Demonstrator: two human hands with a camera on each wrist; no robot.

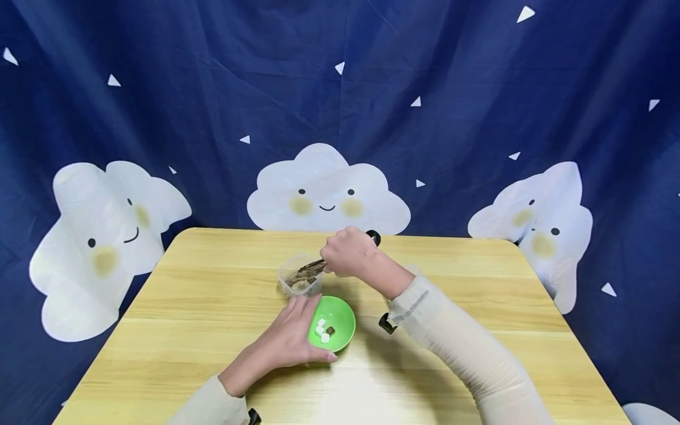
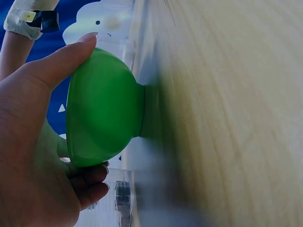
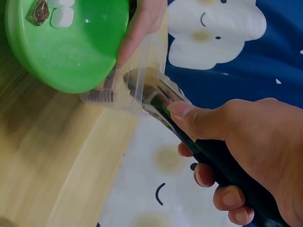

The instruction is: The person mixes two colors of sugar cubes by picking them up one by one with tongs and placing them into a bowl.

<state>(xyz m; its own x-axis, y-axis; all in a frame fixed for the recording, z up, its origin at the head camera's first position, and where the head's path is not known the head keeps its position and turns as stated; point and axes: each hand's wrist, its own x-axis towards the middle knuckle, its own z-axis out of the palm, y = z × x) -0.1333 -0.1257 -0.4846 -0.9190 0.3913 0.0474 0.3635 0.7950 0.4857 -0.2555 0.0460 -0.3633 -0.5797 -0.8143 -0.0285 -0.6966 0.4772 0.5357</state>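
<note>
Round green bowl [image 1: 344, 323] just in front of clear plastic tub [image 1: 283, 277]

We count three small white cubes [image 1: 324, 338] and one brown chunk [image 1: 330, 331] in the bowl; brown pieces in the tub, number unclear. Left hand [image 1: 291, 337] grips the bowl, thumb and fingers round its side. Right hand [image 1: 350, 254] clasps one pair of black-handled metal tongs [image 1: 310, 270], tips inside the tub. Pale wood-grain surface [image 1: 212, 307]; navy curtain [image 1: 212, 88] behind, three white cloud faces [image 1: 326, 189].

Bowl [image 1: 342, 316]: green, round, mouth up, in your grip. Inside it, three white cubes [image 1: 325, 338] beside one brown chunk [image 1: 330, 330]. Tub [image 1: 289, 288]: clear plastic, just beyond the bowl and leftward, brown pieces within. Your tongs [image 3: 161, 105]: metal, black-handled, slanting, tips inside the tub.
</note>
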